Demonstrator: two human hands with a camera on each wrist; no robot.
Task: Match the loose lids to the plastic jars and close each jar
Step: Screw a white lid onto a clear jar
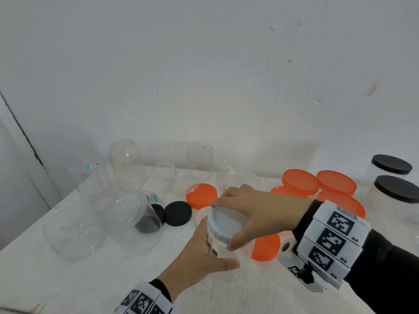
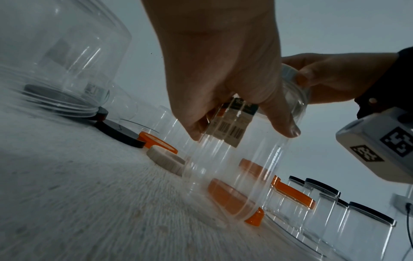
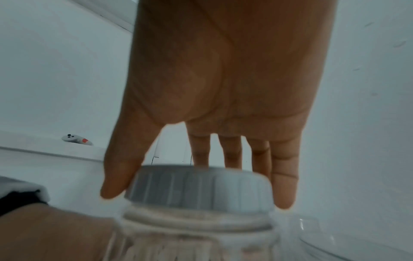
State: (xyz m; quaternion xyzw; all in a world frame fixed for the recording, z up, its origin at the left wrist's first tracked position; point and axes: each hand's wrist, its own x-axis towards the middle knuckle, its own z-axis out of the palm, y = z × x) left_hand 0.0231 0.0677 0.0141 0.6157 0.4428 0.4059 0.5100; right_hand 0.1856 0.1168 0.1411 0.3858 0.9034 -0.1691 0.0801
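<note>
A clear plastic jar (image 1: 218,250) with a barcode label stands on the white table (image 1: 90,279) near the front. My left hand (image 1: 217,251) grips its body, thumb in front and fingers behind. A pale grey ribbed lid (image 1: 226,223) sits on the jar's mouth, and my right hand (image 1: 223,224) grips it from above around the rim. In the left wrist view my left hand (image 2: 241,132) wraps the jar (image 2: 234,176). The right wrist view shows my right hand (image 3: 197,196) spread around the lid (image 3: 196,187), above the jar's threaded neck (image 3: 192,222).
Several open clear jars (image 1: 125,162) stand or lie at the back left. Loose black lids (image 1: 178,213), a white lid (image 1: 200,217) and orange lids (image 1: 201,195) lie around. More orange lids (image 1: 335,181) are stacked at the right, beside black-lidded jars (image 1: 396,189). A wall stands close behind.
</note>
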